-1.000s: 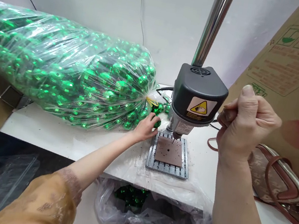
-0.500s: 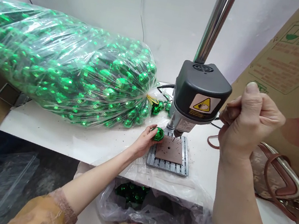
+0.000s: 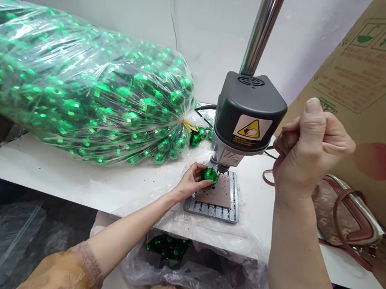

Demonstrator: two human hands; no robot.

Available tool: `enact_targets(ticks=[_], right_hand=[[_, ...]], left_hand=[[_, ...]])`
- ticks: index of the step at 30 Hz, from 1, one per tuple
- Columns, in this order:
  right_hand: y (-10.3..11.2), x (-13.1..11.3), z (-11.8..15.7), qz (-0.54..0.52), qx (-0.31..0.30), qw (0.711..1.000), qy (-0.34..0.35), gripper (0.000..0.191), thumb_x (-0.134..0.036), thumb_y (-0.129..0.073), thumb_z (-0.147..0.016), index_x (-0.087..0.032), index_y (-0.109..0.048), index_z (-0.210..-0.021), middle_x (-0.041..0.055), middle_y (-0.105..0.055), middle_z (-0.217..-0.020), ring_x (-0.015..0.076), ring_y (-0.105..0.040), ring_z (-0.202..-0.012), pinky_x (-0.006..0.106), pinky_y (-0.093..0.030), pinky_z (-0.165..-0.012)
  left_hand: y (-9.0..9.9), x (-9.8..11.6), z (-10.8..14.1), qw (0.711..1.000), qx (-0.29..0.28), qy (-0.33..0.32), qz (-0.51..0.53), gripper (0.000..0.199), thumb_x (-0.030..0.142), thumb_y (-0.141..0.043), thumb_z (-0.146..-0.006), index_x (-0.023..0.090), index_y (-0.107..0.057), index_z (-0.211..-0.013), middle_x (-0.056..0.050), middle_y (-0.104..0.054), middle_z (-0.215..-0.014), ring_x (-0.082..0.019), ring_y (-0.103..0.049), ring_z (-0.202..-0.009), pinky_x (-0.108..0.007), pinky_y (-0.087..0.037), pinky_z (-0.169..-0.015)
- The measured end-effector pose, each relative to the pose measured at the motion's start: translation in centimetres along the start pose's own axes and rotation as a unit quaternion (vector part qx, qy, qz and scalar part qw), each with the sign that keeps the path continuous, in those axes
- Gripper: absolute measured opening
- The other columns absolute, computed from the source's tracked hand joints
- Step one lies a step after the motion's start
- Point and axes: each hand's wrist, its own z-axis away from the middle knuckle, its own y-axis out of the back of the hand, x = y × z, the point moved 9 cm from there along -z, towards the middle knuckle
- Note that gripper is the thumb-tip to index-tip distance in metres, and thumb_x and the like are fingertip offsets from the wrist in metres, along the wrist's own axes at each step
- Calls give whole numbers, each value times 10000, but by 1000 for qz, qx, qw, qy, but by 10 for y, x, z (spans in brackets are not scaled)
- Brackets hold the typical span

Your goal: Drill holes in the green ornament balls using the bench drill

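Note:
My left hand [image 3: 194,184] pinches a shiny green mirror ball [image 3: 210,175] between thumb and fingers. The ball is right beside the drill bit and chuck [image 3: 222,169] of a small bench drill press [image 3: 251,114], above a brown board [image 3: 217,195] with a dark hole in it. That board lies on the slotted metal base [image 3: 211,212]. Raised at the right of the drill's black housing, my right hand [image 3: 311,148] is closed in a fist, thumb on top. Whatever it grips, if anything, is hidden behind the fingers.
A big clear bag of green mirror balls [image 3: 112,97] fills the table's left side. Several loose green balls [image 3: 198,136] sit by its tied neck. An opened plastic bag [image 3: 166,269] with more balls hangs below the front edge. A handbag [image 3: 350,218] and large carton [image 3: 372,99] stand right.
My left hand has brought the green ball rightward, from the board's left edge to beside the drill bit. My right fist stays closed beside the drill. The whole view has shifted slightly.

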Motion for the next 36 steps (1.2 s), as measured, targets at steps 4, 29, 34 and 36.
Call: enact_targets(ticks=[4, 29, 34, 36], right_hand=[[0, 1, 0, 9, -6, 1000, -1, 417, -421, -636, -894, -216, -518, -551, -81, -346, -431, 36, -337, -386, 253, -245, -421], [6, -2, 10, 0, 4, 999, 37, 410, -397, -654, -914, -221, -544, -561, -80, -395, -441, 44, -332, -385, 275, -239, -419], [17, -6, 29, 16, 45, 995, 86, 462, -464, -648, -937, -230, -532, -556, -78, -397, -457, 53, -323, -386, 288, -230, -422], [21, -6, 36, 11, 56, 993, 100, 478, -468, -649, -937, -227, -521, -545, -71, -414, -467, 57, -333, -391, 294, -240, -423]], left_hand=[[-4, -1, -2, 1000, -25, -7, -5, 658, 412, -1035, -565, 194, -639, -1043, -71, -741, -1077, -252, -717, -1090, -457, -526, -1074], [-27, 6, 22, 990, -45, -51, -121, 557, 380, -924, -761, 206, -658, -1218, -97, -736, -1187, -280, -694, -1160, -421, -517, -1055], [-27, 7, 23, 991, -42, -54, -117, 553, 394, -929, -761, 206, -665, -1209, -95, -739, -1162, -270, -704, -1122, -409, -530, -1022], [-27, 7, 23, 991, -38, -53, -113, 562, 402, -939, -750, 204, -668, -1201, -95, -741, -1157, -270, -706, -1119, -405, -533, -1018]])
